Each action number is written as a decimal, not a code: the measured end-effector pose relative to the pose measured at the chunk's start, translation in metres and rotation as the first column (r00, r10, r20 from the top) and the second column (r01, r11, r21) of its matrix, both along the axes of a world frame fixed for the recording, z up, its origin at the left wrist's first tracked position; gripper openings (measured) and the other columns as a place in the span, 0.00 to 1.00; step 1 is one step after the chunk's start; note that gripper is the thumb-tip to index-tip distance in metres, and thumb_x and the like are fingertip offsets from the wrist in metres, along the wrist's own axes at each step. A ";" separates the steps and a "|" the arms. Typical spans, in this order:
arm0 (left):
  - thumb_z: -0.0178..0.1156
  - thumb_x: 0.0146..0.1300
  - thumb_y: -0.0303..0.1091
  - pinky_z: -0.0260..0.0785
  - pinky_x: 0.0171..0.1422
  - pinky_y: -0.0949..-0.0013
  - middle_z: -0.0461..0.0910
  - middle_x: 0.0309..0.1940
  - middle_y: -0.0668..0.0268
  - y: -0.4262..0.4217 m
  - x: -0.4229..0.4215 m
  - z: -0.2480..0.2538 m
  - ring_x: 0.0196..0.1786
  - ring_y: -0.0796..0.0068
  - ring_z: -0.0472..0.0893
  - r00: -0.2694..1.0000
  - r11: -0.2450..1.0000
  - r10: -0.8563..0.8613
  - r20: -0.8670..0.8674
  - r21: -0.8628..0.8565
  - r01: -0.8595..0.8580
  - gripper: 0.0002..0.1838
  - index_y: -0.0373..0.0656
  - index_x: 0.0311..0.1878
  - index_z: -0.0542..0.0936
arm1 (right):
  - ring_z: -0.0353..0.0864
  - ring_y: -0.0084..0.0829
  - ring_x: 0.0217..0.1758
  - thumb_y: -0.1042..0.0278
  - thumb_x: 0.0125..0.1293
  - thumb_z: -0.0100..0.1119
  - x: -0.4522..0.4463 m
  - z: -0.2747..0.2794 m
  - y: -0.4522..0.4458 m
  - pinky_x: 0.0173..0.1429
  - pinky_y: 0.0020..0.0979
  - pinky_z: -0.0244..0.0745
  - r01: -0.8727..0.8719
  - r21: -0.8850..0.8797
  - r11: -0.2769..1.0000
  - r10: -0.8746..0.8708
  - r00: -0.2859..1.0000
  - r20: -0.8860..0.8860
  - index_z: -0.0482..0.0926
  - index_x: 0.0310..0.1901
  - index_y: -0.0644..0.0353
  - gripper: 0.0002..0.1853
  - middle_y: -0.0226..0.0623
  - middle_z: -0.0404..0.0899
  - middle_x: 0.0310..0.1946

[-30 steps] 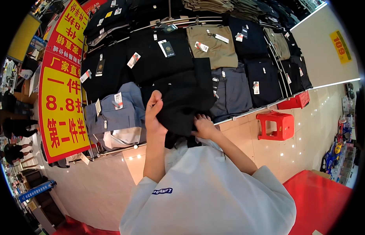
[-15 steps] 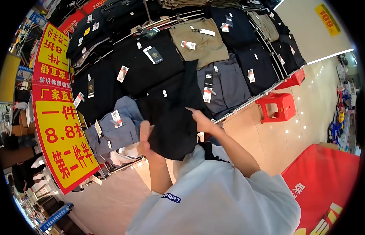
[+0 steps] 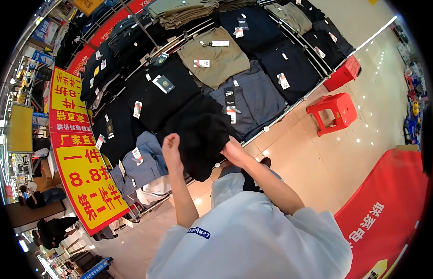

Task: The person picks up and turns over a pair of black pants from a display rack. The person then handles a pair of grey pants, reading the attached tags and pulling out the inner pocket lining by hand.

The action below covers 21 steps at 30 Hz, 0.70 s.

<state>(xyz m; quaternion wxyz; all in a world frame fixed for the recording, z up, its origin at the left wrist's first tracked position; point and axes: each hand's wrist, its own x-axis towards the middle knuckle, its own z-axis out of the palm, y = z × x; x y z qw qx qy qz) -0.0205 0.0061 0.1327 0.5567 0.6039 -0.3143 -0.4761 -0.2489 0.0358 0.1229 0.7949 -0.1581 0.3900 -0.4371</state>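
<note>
A bunched pair of black trousers [image 3: 198,144] hangs over the front edge of the display, its folds loose and its lower end drooping. My right hand [image 3: 233,151] is closed on the right edge of this cloth. At the left edge of the cloth, my left hand [image 3: 171,148] is raised with its fingers curled in, and no fabric shows between them. Under and behind lie folded black trousers [image 3: 163,100] with hang tags. Grey trousers [image 3: 251,100] lie to the right, and blue-grey trousers [image 3: 144,162] to the left.
Khaki trousers [image 3: 214,53] and navy trousers [image 3: 291,69] lie further back on the metal-railed rack. A yellow and red sign [image 3: 86,176] stands along the left side. On the tiled floor at right is a red stool [image 3: 333,114], with a red-covered surface [image 3: 388,204] nearer me.
The view has shifted and turned. The black cloth now sits more bunched on the stack. My left hand has come up from its edge, while my right hand keeps hold.
</note>
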 end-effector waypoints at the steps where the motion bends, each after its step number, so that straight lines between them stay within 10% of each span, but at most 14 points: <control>1: 0.63 0.71 0.27 0.67 0.53 0.79 0.81 0.40 0.72 0.009 -0.011 -0.007 0.44 0.83 0.77 0.997 1.000 0.002 0.074 0.029 -0.004 0.05 0.39 0.47 0.82 | 0.76 0.23 0.59 0.57 0.79 0.54 -0.010 -0.012 0.000 0.64 0.29 0.72 -0.048 -0.037 0.998 0.045 0.997 -0.064 0.72 0.65 0.59 0.20 0.30 0.77 0.57; 6: 0.65 0.69 0.25 0.70 0.52 0.78 0.83 0.40 0.71 0.032 -0.035 -0.062 0.44 0.81 0.79 0.993 0.986 0.119 0.020 0.116 -0.121 0.07 0.41 0.48 0.84 | 0.64 0.37 0.78 0.60 0.75 0.62 -0.043 0.002 0.027 0.73 0.33 0.67 -0.215 -0.318 0.923 0.124 0.951 -0.284 0.51 0.80 0.64 0.41 0.49 0.58 0.79; 10: 0.66 0.68 0.30 0.64 0.36 0.77 0.80 0.33 0.78 0.020 -0.036 -0.030 0.32 0.85 0.75 0.950 0.939 0.279 -0.141 0.249 -0.239 0.10 0.50 0.50 0.82 | 0.54 0.39 0.84 0.56 0.75 0.61 -0.076 0.014 0.049 0.70 0.33 0.70 -0.500 -0.503 0.705 0.298 0.852 -0.430 0.56 0.80 0.56 0.38 0.57 0.57 0.79; 14: 0.65 0.67 0.27 0.69 0.45 0.74 0.82 0.37 0.75 0.012 -0.061 -0.005 0.39 0.81 0.80 0.942 0.939 0.328 -0.071 0.138 -0.316 0.10 0.49 0.50 0.81 | 0.75 0.29 0.66 0.54 0.76 0.60 -0.122 -0.008 0.073 0.66 0.29 0.72 -0.741 -0.513 0.433 0.241 0.644 -0.726 0.60 0.78 0.57 0.35 0.48 0.64 0.76; 19: 0.64 0.67 0.27 0.70 0.39 0.76 0.83 0.37 0.73 0.038 -0.116 -0.032 0.37 0.81 0.80 0.986 0.959 0.163 -0.030 0.241 -0.151 0.09 0.49 0.49 0.81 | 0.74 0.44 0.71 0.54 0.74 0.61 -0.238 -0.010 0.111 0.71 0.38 0.71 -0.611 -0.379 0.695 0.346 0.747 -0.568 0.63 0.75 0.66 0.36 0.52 0.74 0.69; 21: 0.63 0.68 0.29 0.71 0.37 0.75 0.83 0.37 0.71 0.054 -0.153 -0.049 0.36 0.81 0.81 0.999 0.933 0.034 -0.024 0.358 -0.024 0.08 0.47 0.49 0.81 | 0.80 0.29 0.59 0.57 0.77 0.60 -0.295 -0.001 0.129 0.64 0.31 0.74 -0.451 -0.380 0.807 0.230 0.834 -0.501 0.62 0.76 0.66 0.34 0.44 0.80 0.60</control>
